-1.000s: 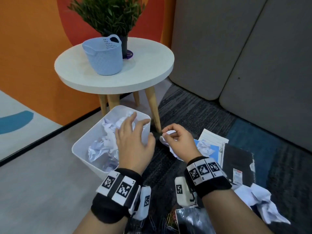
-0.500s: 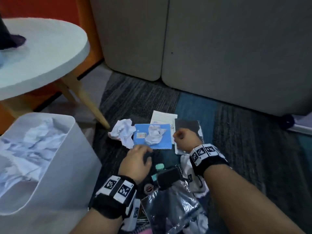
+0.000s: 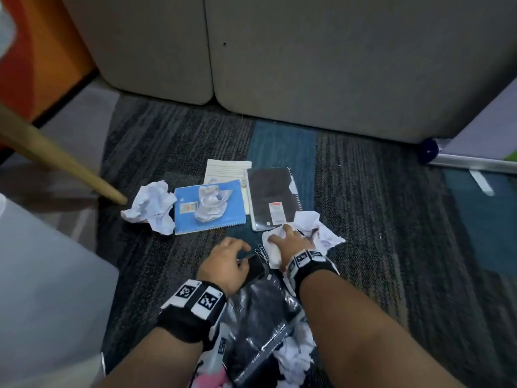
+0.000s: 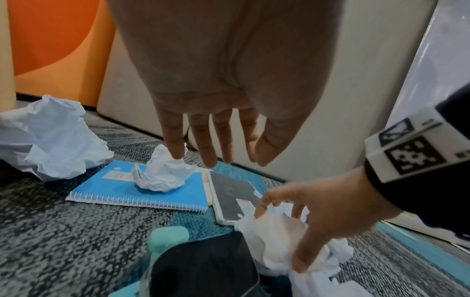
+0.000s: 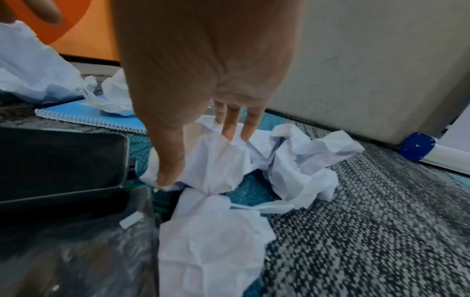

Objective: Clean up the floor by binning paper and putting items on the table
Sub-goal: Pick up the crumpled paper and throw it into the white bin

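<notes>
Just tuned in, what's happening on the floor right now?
A person is clearing floor clutter. The right hand grips a crumpled paper on the carpet; the left hand hovers open over a dark phone. Another paper ball sits on the blue notebook, one more beside it.

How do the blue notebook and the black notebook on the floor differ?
The blue notebook has a bright blue cover; the black notebook is dark. The blue notebook carries a crumpled paper ball on its cover, while the black notebook has none on its middle, only crumpled paper at its near corner, where the right hand grips a wad. The blue one lies landscape, the black one portrait. Both are spiral-bound, closed, flat on the carpet, each with a small sticker.
</notes>
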{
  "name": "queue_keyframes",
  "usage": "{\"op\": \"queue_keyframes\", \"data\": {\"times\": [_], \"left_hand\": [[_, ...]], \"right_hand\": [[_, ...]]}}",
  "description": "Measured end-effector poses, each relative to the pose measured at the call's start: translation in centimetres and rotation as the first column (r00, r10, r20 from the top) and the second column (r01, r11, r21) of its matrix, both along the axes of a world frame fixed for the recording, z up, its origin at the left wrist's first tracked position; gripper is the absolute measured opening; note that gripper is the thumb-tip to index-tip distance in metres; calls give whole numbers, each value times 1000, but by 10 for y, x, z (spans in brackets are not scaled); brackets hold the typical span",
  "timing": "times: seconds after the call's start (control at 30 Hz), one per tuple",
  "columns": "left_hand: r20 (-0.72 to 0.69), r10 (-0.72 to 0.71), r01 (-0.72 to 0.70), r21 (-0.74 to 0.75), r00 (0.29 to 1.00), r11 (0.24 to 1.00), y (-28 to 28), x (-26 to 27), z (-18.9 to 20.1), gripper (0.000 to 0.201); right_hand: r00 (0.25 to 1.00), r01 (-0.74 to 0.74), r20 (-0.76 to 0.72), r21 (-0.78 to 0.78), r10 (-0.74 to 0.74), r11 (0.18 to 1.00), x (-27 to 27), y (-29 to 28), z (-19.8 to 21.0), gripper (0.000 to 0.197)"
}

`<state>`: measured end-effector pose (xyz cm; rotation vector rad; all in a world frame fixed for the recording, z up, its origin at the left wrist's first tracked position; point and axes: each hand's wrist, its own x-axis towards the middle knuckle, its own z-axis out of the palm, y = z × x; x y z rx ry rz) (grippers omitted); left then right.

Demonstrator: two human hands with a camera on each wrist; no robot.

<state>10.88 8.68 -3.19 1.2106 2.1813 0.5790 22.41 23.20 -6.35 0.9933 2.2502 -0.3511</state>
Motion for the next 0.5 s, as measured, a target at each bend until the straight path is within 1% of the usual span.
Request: {"op": "queue_keyframes", "data": {"times": [0.07, 0.13, 0.17, 0.27, 0.33, 0.4, 0.43, 0.5], "left_hand": [[-1, -11, 11, -4, 1000, 1000, -5, 2, -3, 24], [11, -4, 3, 14, 1000, 1000, -12, 1, -4, 24], [20, 9, -10, 26, 1000, 1000, -15, 0, -5, 25], [48, 73, -76, 54, 996, 996, -27, -5, -5, 35], [76, 128, -133, 76, 989, 988, -35, -10, -2, 51], [102, 194, -204, 104, 976, 973, -41, -14, 3, 67], [109, 229, -242, 127, 967, 962, -43, -17, 5, 75], [118, 293, -309, 155, 949, 938, -48, -23, 12, 89]], "right_hand": [[997, 13, -79, -1, -14, 1000, -4, -2, -1, 72], [990, 28, -140, -7, -28, 1000, -9, -2, 2, 67], [981, 62, -185, -14, -63, 998, -12, 1, 5, 66], [929, 244, -261, -96, -261, 965, -27, 13, 24, 71], [850, 366, -345, -159, -399, 917, -37, 20, 42, 75], [731, 426, -463, -264, -501, 865, -48, 24, 63, 69], [675, 425, -503, -333, -540, 842, -54, 24, 72, 63], [572, 387, -526, -504, -630, 772, -71, 20, 86, 55]]}}
